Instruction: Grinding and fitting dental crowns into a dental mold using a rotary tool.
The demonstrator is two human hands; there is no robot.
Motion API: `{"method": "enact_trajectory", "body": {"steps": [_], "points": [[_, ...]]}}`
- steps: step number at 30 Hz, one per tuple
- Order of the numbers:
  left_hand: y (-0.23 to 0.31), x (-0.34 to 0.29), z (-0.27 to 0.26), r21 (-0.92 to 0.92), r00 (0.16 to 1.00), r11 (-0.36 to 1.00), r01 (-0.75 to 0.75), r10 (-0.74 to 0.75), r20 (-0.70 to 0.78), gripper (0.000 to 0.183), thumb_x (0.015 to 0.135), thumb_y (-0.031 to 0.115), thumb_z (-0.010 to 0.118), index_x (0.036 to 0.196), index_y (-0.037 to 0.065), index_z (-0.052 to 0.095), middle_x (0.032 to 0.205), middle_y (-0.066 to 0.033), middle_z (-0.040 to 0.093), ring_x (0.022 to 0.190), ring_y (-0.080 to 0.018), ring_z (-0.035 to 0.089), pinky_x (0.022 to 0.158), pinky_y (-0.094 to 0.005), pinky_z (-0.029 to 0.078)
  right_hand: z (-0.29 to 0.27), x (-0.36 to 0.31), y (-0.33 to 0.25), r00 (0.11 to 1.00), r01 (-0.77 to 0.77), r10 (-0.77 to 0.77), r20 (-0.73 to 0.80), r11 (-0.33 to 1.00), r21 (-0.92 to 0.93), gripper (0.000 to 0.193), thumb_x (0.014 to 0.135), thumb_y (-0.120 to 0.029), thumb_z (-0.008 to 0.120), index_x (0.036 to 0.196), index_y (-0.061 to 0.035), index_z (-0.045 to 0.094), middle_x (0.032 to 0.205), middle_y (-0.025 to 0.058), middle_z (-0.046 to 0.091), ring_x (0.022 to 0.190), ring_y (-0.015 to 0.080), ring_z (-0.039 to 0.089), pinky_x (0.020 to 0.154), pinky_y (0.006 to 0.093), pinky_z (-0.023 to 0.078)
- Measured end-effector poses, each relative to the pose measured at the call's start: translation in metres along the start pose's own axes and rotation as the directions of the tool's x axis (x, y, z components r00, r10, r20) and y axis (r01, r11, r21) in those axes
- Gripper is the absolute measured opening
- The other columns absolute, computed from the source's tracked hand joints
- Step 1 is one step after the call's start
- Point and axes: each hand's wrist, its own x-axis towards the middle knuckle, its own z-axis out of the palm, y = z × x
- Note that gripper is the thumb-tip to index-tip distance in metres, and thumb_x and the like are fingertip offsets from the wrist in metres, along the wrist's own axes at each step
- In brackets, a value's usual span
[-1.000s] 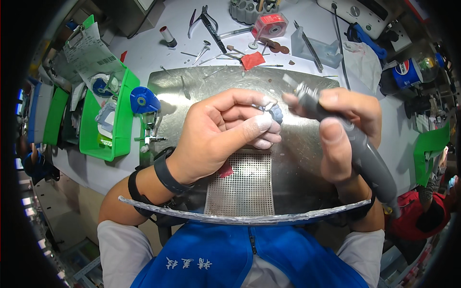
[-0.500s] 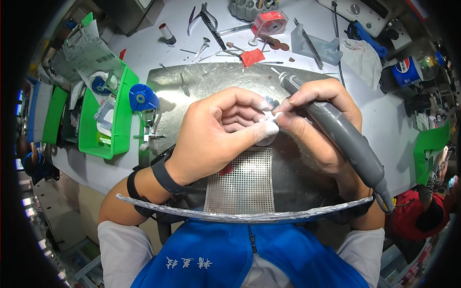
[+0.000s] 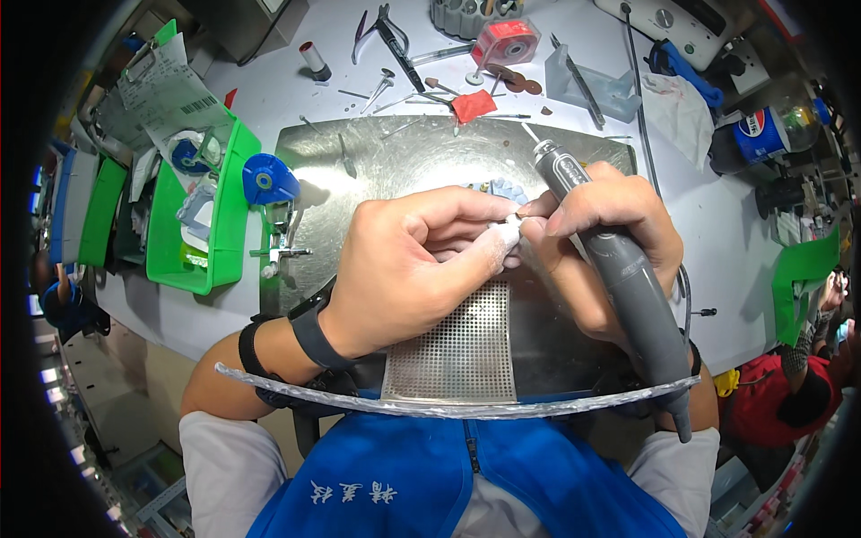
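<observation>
Over the metal plate, my left hand (image 3: 421, 260) is closed in a pinch, its thumb and fingertips dusted white. A small white piece (image 3: 514, 219) sits at those fingertips, mostly hidden, so its exact kind cannot be told. My right hand (image 3: 601, 242) holds a dark grey rotary handpiece (image 3: 632, 278) across its palm, with the thin bur tip pointing up and away to the left. The right thumb and index fingertip also touch the white piece. Just beyond the fingertips shows part of a blue-grey dental model (image 3: 509, 189).
A perforated metal grid (image 3: 448, 354) lies nearest me, behind a clear curved shield edge (image 3: 448, 408). Left stands a green bin (image 3: 224, 242) by a blue disc-shaped part (image 3: 270, 181). Pliers (image 3: 395, 45), burs and a red scrap (image 3: 473, 106) lie at the back; a bottle (image 3: 762, 134) stands right.
Both hands have come slightly nearer to me. The handpiece has turned steeper, its rear end swinging down and left. More of the dental model shows beyond the fingers.
</observation>
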Motion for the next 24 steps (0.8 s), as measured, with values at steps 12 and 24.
{"method": "enact_trajectory", "body": {"steps": [12, 24], "points": [[-0.004, 0.007, -0.004, 0.029, 0.985, 0.987, -0.157, 0.159, -0.061, 0.025, 0.102, -0.001, 0.062, 0.125, -0.009, 0.063, 0.113, -0.019, 0.075, 0.1, -0.0225, 0.075, 0.086, -0.0333, 0.064, -0.007, 0.001, 0.008, 1.0, -0.025, 0.025, -0.014, 0.999, 0.026, 0.029, 0.084, 0.015, 0.069, 0.106, -0.0024, 0.064, 0.098, 0.0056, 0.068, 0.082, 0.0101, 0.064, 0.072, 0.0238, 0.051], [-0.005, 0.009, -0.011, -0.025, 0.992, 0.992, -0.127, 0.127, -0.005, 0.027, 0.106, 0.006, 0.057, 0.129, -0.008, 0.062, 0.115, -0.0195, 0.072, 0.093, -0.0201, 0.073, 0.076, -0.0297, 0.062, -0.021, 0.016, -0.016, 0.903, -0.422, 0.424, -0.076, 0.906, 0.034, 0.027, 0.098, -0.007, 0.059, 0.123, 0.0024, 0.06, 0.103, 0.0119, 0.071, 0.098, 0.0164, 0.065, 0.091, 0.0304, 0.048]]}}
